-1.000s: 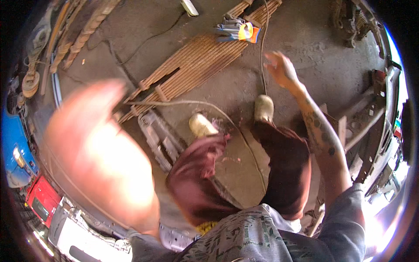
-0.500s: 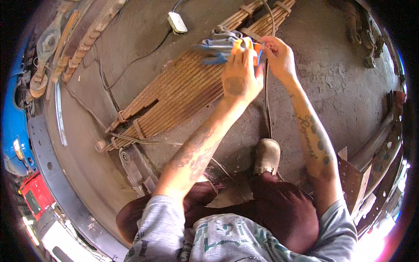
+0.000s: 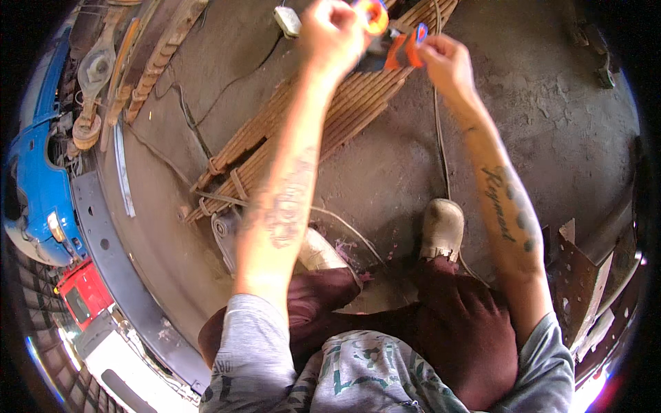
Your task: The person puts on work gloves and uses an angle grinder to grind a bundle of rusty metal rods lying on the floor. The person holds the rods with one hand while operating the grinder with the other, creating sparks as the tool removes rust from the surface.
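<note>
Raised at the top, my left hand (image 3: 334, 34) is closed, its fingers against a yellow-orange ring-shaped thing (image 3: 376, 18) with a pale middle and a blue edge. To its right, my right hand (image 3: 447, 65) pinches an orange piece with dark bands (image 3: 402, 52) and a blue-and-red end; its exact kind cannot be made out. Motion blurs both hands. Below them lie stacks of rusty leaf springs (image 3: 365, 100) on the floor, held by metal clips. A dark, greyish cloth-like thing (image 3: 375, 55) is partly hidden behind my left hand.
A pale box (image 3: 287, 22) with a cable lies on the floor. Another cable (image 3: 441, 138) runs past my shoe (image 3: 442, 227). Long metal parts (image 3: 96, 69) and a steel beam (image 3: 117, 248) line the left, with a blue vehicle cab (image 3: 38, 193) beyond. Metal brackets (image 3: 585, 282) stand at the right.
My left hand has moved up and left, apart from my right, taking the yellow-orange ring with it. The orange piece stays at my right hand. The view has shifted a little.
</note>
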Action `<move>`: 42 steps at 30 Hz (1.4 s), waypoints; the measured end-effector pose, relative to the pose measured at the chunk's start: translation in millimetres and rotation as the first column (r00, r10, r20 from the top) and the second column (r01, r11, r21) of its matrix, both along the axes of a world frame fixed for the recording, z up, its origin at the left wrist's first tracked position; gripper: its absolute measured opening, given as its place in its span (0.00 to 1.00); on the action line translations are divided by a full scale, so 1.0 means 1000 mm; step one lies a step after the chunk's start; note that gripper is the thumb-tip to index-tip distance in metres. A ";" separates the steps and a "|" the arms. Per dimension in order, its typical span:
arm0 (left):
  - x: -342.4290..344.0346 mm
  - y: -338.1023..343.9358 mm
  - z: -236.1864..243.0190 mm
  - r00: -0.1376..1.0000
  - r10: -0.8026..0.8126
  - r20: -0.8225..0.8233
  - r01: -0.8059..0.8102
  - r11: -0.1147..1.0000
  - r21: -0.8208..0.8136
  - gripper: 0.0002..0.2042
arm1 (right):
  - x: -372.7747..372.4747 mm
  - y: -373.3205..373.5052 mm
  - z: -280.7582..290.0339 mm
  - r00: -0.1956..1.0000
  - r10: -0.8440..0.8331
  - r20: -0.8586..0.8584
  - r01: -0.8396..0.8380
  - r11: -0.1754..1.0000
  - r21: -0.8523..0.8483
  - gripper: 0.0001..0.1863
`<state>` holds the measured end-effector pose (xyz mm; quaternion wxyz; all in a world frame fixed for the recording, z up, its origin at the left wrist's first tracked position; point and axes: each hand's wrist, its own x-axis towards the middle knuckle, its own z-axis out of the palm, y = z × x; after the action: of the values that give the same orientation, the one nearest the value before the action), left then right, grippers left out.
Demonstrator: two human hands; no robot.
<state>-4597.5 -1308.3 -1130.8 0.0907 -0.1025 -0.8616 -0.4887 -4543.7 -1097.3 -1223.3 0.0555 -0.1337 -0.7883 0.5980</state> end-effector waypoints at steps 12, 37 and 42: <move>-0.020 -0.111 0.174 0.912 -0.373 0.170 0.169 0.719 0.674 0.27 | -0.043 -0.007 0.204 0.914 0.243 -0.326 -0.404 0.627 -0.666 0.10; -0.002 -0.053 0.166 0.844 -0.524 -0.116 0.496 0.844 -0.207 0.24 | -0.008 -0.036 0.272 0.871 0.451 -0.196 -0.486 0.847 -0.214 0.19; -0.002 -0.019 0.147 0.785 -0.504 -0.361 0.458 0.864 -0.211 0.21 | 0.009 -0.041 0.280 0.715 0.466 -0.522 -0.323 0.881 0.345 0.18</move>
<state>-4599.3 -1327.1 -983.6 0.1330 -0.4225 -0.7950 -0.4145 -4535.0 -1138.1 -943.6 0.1830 0.2385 -0.8045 0.5123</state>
